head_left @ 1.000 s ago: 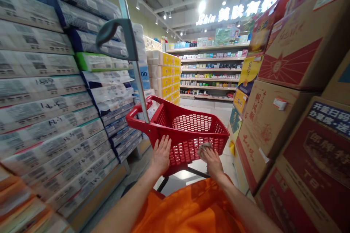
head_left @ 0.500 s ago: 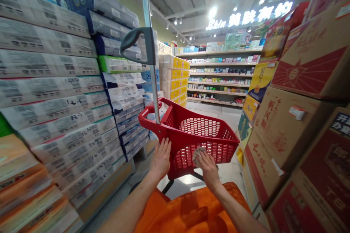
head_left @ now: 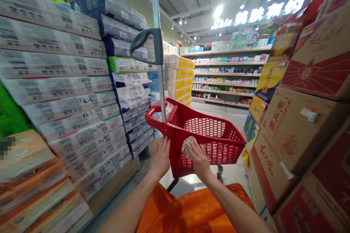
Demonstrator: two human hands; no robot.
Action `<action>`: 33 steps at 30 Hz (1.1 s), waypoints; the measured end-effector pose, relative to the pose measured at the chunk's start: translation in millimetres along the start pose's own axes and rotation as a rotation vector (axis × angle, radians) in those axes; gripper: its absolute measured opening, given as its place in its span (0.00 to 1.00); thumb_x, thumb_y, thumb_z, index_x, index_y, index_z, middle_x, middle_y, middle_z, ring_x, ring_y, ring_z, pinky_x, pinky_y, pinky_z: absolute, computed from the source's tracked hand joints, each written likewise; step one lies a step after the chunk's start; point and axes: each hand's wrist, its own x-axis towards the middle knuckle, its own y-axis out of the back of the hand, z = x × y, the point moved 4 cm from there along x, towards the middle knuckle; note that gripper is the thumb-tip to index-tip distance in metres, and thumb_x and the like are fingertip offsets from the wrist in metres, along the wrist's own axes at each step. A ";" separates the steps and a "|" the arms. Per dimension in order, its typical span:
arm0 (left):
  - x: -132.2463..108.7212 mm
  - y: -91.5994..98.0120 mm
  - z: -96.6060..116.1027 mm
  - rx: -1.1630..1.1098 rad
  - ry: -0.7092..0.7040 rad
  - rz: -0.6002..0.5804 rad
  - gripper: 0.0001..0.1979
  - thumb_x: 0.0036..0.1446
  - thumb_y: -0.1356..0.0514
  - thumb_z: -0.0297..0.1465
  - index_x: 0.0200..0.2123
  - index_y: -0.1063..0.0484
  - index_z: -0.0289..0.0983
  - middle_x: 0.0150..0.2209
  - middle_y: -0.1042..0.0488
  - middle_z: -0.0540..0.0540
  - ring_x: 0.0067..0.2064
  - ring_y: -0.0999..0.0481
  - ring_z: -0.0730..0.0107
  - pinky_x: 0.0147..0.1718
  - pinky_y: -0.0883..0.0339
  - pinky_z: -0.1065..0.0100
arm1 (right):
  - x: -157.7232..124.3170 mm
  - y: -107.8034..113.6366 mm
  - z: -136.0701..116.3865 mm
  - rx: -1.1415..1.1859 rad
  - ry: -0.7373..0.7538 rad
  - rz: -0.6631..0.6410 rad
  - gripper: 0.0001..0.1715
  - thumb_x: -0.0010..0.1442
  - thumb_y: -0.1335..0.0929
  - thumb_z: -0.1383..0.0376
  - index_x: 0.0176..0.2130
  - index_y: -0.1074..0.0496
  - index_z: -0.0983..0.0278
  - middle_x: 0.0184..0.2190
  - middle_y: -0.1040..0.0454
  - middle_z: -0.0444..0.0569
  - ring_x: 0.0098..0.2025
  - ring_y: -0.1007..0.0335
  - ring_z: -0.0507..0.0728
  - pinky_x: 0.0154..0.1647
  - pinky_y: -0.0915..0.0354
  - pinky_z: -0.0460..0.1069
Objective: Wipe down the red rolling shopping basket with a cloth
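Note:
A red plastic shopping cart (head_left: 210, 134) with perforated sides stands in front of me. Its metal pole (head_left: 163, 91) rises near the left end and carries a grey looped handle (head_left: 147, 47). My left hand (head_left: 161, 154) lies with fingers stretched along the cart's near left corner. My right hand (head_left: 199, 158) presses a crumpled light cloth (head_left: 188, 147) against the side facing me, just under the rim. Part of the cloth is hidden beneath my fingers.
Stacked white paper packs (head_left: 90, 111) line the left side. Cardboard cartons (head_left: 287, 127) are piled on the right. Yellow-and-white packs (head_left: 180, 76) stand beyond the cart, and stocked shelves (head_left: 226, 63) run across the back. Orange cloth (head_left: 202, 207) covers my lap.
My right hand has slid the cloth leftward and slightly up along the cart's side, closer to my left hand. My left hand stays at the corner. The whole view has shifted a little.

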 end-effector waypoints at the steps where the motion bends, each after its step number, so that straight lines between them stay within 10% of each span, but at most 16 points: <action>1: -0.5 -0.1 -2.1 0.000 0.013 -0.006 0.33 0.47 0.51 0.26 0.59 0.50 0.29 0.62 0.53 0.40 0.63 0.57 0.58 0.59 0.58 0.53 | 14.1 4.1 -4.3 0.006 0.005 0.015 0.29 0.54 0.44 0.78 0.53 0.35 0.62 0.57 0.41 0.48 0.62 0.55 0.56 0.60 0.55 0.57; 20: 1.3 20.2 -49.9 0.063 0.197 0.112 0.33 0.46 0.49 0.26 0.58 0.48 0.28 0.62 0.51 0.38 0.63 0.54 0.57 0.58 0.57 0.52 | 77.7 -11.2 -71.2 0.148 0.255 -0.069 0.19 0.58 0.41 0.73 0.46 0.30 0.60 0.51 0.32 0.48 0.58 0.46 0.56 0.56 0.48 0.54; 28: 58.8 74.6 -70.2 0.040 0.179 0.138 0.33 0.47 0.48 0.30 0.58 0.48 0.31 0.62 0.53 0.41 0.63 0.58 0.59 0.58 0.63 0.47 | 151.3 4.1 -67.5 0.154 -0.071 0.025 0.29 0.55 0.43 0.76 0.54 0.38 0.61 0.57 0.40 0.52 0.59 0.49 0.58 0.56 0.48 0.56; 33: 69.5 71.4 -67.5 0.014 0.115 0.022 0.29 0.50 0.49 0.34 0.56 0.44 0.33 0.60 0.46 0.40 0.62 0.53 0.58 0.57 0.63 0.44 | 108.0 -12.5 -14.6 0.039 -0.077 -0.045 0.31 0.52 0.44 0.78 0.54 0.37 0.63 0.55 0.38 0.54 0.57 0.45 0.59 0.54 0.47 0.57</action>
